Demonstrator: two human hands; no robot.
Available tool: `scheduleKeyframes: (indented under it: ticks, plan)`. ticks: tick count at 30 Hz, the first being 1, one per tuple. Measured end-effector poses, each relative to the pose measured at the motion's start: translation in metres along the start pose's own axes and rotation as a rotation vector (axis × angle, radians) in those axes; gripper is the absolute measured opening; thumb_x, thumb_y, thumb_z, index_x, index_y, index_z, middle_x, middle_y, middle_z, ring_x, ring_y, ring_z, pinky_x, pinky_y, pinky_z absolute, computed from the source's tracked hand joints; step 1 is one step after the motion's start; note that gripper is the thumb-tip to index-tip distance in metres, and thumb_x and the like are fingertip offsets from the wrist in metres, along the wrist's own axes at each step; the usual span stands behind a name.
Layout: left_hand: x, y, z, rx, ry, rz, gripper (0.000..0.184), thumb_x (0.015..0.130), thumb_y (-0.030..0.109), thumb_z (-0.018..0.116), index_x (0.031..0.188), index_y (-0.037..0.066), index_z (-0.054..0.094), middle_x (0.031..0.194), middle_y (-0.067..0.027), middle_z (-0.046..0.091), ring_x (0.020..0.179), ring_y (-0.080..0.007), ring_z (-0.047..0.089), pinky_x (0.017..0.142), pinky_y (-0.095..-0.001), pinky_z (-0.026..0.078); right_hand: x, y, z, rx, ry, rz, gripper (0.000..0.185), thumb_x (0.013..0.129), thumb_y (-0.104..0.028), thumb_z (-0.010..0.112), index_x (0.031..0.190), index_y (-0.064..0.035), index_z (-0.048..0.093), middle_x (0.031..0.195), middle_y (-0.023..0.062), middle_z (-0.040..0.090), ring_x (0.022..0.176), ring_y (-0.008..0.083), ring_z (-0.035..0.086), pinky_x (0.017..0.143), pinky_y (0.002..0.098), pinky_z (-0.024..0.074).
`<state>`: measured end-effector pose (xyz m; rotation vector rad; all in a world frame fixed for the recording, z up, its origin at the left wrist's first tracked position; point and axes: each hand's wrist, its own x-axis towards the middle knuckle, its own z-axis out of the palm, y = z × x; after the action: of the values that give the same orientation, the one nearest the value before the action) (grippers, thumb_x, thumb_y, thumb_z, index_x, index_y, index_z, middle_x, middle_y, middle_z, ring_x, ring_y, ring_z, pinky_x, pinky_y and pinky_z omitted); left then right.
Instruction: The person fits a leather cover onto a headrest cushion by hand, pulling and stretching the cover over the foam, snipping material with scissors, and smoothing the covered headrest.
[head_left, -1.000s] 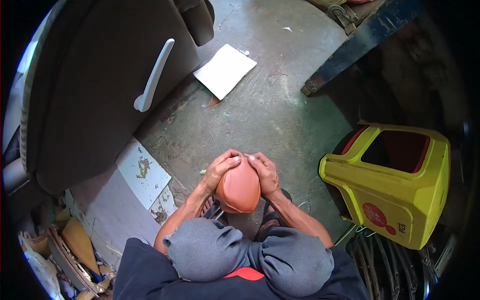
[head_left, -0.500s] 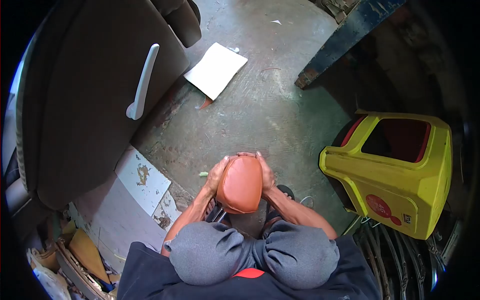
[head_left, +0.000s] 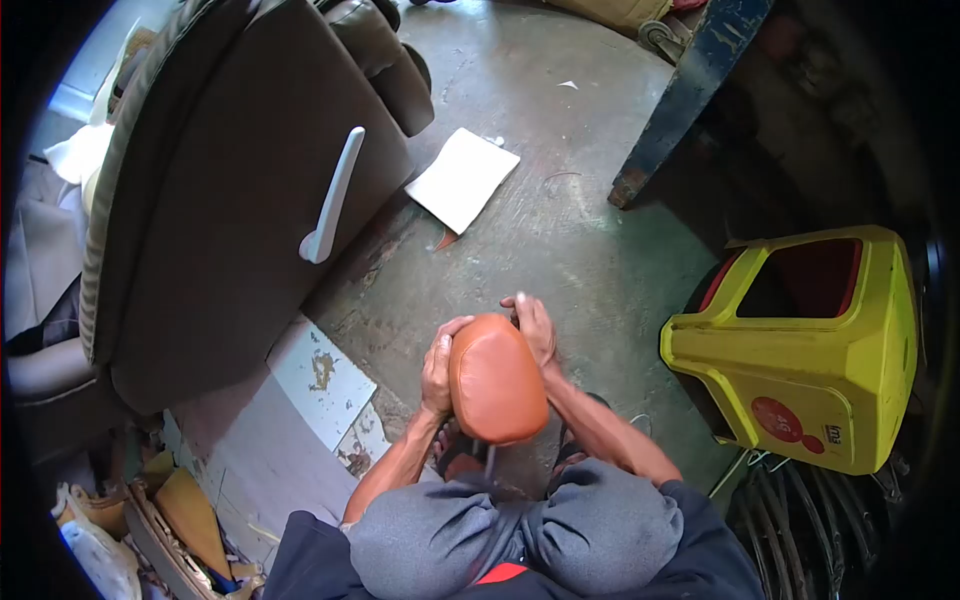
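A padded headrest [head_left: 498,385] in smooth orange-brown leather-like cover stands between my knees in the head view, its rounded face turned up. What looks like a thin metal post shows below its near end. My left hand [head_left: 438,368] is closed round its left side, fingers pressed along the edge. On the far right side, my right hand [head_left: 535,332] is closed with its fingers bent at the headrest's upper edge. The underside of the headrest is hidden, and so are some of the right fingertips.
A large dark brown upholstered seat [head_left: 230,230] with a pale lever [head_left: 337,200] stands left. A white pad [head_left: 464,180] lies on the concrete floor ahead. Right are a yellow plastic stool [head_left: 800,360] and a blue worn leg [head_left: 690,105]. Scraps [head_left: 180,530] lie lower left.
The view has shifted, so surroundings sit further right. My right hand has moved from cupping the headrest to its far right edge with fingers bent. My left hand still holds the left side.
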<state>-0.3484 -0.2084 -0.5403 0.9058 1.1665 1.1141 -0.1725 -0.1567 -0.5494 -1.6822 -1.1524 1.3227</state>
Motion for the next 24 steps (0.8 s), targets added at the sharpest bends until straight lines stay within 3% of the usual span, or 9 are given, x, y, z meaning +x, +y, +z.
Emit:
scheduleKeyframes:
  ticks: [3,5,9,12,14,15,17,22,24]
  plan:
    - [-0.01,-0.045,-0.005,-0.213,0.146,0.037,0.051,0.111,0.029,0.027,0.134,-0.003,0.059,0.134,-0.0155,0.063,0.127,-0.0267,0.057,0.113,-0.0381,0.04,0.012,-0.031,-0.003,-0.016,-0.274,0.249,0.05,0.109,-0.047,0.044,0.109,-0.0069,0.074,0.097,0.0129,0.072,0.084,0.0176,0.067,0.075,0.0361,0.0508]
    - [-0.018,-0.078,-0.017,-0.365,0.215,0.003,0.051,0.111,0.028,0.027,0.138,-0.003,0.057,0.137,-0.0156,0.061,0.131,-0.0268,0.055,0.115,-0.038,0.039,0.014,-0.008,0.002,-0.026,-0.226,0.188,0.054,0.107,-0.051,0.046,0.114,-0.0041,0.072,0.087,0.0093,0.073,0.074,0.0185,0.067,0.073,0.037,0.0529]
    - [-0.022,0.003,-0.017,0.22,0.13,-0.036,0.05,0.112,0.026,0.03,0.147,-0.003,0.051,0.146,-0.018,0.057,0.137,-0.0276,0.052,0.117,-0.0367,0.037,-0.005,-0.035,-0.02,0.496,-0.481,0.187,0.065,0.103,-0.056,0.055,0.135,0.0002,0.063,0.119,0.0126,0.072,0.108,0.0227,0.069,0.098,0.0371,0.0528]
    - [-0.03,0.068,-0.004,-0.277,0.118,0.002,0.05,0.109,0.029,0.043,0.145,-0.005,0.053,0.146,-0.0197,0.057,0.139,-0.0288,0.051,0.116,-0.0374,0.038,-0.025,-0.089,-0.038,-0.067,-0.595,-0.133,0.072,0.101,-0.051,0.059,0.15,0.001,0.051,0.144,0.0224,0.06,0.134,0.0343,0.057,0.113,0.0401,0.0436]
    - [-0.017,0.09,-0.008,0.452,-0.019,0.026,0.056,0.103,0.032,0.058,0.145,-0.004,0.054,0.143,-0.0216,0.06,0.138,-0.0298,0.054,0.115,-0.0389,0.041,-0.026,-0.093,-0.032,-0.128,-0.596,-0.164,0.067,0.102,-0.048,0.059,0.148,0.0003,0.053,0.145,0.0237,0.059,0.135,0.0352,0.057,0.113,0.04,0.0436]
    - [-0.012,0.101,-0.01,0.452,-0.018,0.029,0.056,0.103,0.032,0.058,0.145,-0.004,0.054,0.143,-0.0216,0.06,0.138,-0.0298,0.054,0.115,-0.0389,0.041,-0.025,-0.095,-0.03,-0.186,-0.587,-0.19,0.063,0.102,-0.044,0.059,0.146,-0.0003,0.054,0.146,0.025,0.058,0.135,0.0362,0.056,0.113,0.0398,0.0437]
    - [-0.003,0.115,-0.011,0.647,-0.067,-0.009,0.054,0.097,0.031,0.07,0.141,-0.001,0.061,0.137,-0.022,0.066,0.127,-0.0259,0.063,0.108,-0.0369,0.048,-0.021,-0.096,-0.023,-0.187,-0.533,-0.299,0.057,0.102,-0.039,0.06,0.143,0.0003,0.058,0.142,0.0257,0.059,0.133,0.0363,0.058,0.111,0.0398,0.0455]
    - [-0.009,0.111,0.004,0.638,0.109,-0.009,0.033,0.097,0.024,0.069,0.121,0.002,0.074,0.115,-0.0189,0.076,0.106,-0.0194,0.073,0.091,-0.032,0.057,-0.028,-0.098,-0.011,-0.182,-0.419,-0.469,0.035,0.1,-0.025,0.063,0.122,0.0012,0.072,0.116,0.0223,0.073,0.109,0.0357,0.072,0.093,0.0387,0.0573]
    - [-0.009,0.105,0.01,0.56,0.168,-0.07,0.032,0.097,0.022,0.069,0.121,0.002,0.075,0.111,-0.0169,0.078,0.101,-0.0172,0.074,0.088,-0.0308,0.057,-0.028,-0.106,-0.009,-0.216,-0.408,-0.328,0.032,0.1,-0.022,0.064,0.12,0.0008,0.073,0.112,0.0195,0.075,0.104,0.0299,0.074,0.091,0.0358,0.0572]
